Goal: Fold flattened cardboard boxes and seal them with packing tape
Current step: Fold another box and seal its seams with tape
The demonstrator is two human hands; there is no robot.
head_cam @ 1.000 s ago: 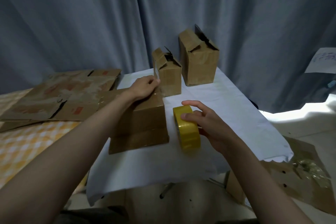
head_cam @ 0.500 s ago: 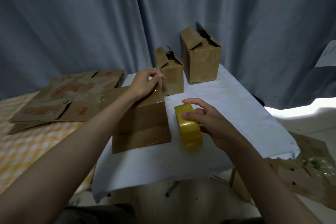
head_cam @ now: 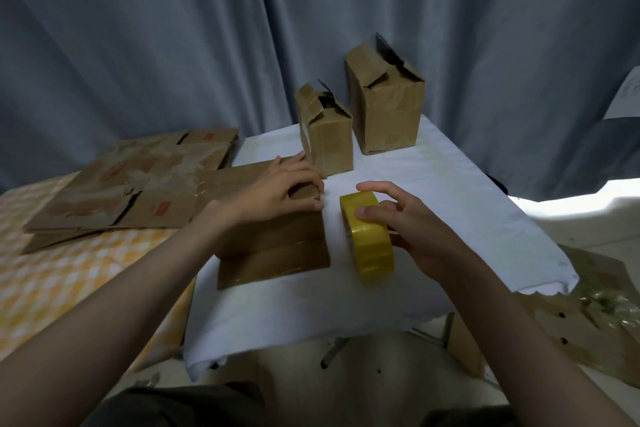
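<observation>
A folded brown cardboard box [head_cam: 277, 250] lies on the white-covered table [head_cam: 433, 180] in front of me. My left hand [head_cam: 280, 189] rests on its top near the right edge, fingers curled over that corner. A yellow roll of packing tape [head_cam: 367, 239] stands on edge just right of the box. My right hand [head_cam: 405, 222] grips the roll from the right, thumb on its rim and index finger arched over the top. A tape strand between roll and box cannot be made out.
Two assembled boxes stand at the table's back, a small one [head_cam: 327, 139] and a taller one [head_cam: 386, 104], both with loose top flaps. Flattened boxes [head_cam: 131, 191] are stacked on a yellow checked surface at the left. Cardboard scraps [head_cam: 595, 315] lie at the lower right. Grey curtain behind.
My left hand has slid from the box's far corner toward me along the top right edge. My right hand and the tape roll have stayed in place.
</observation>
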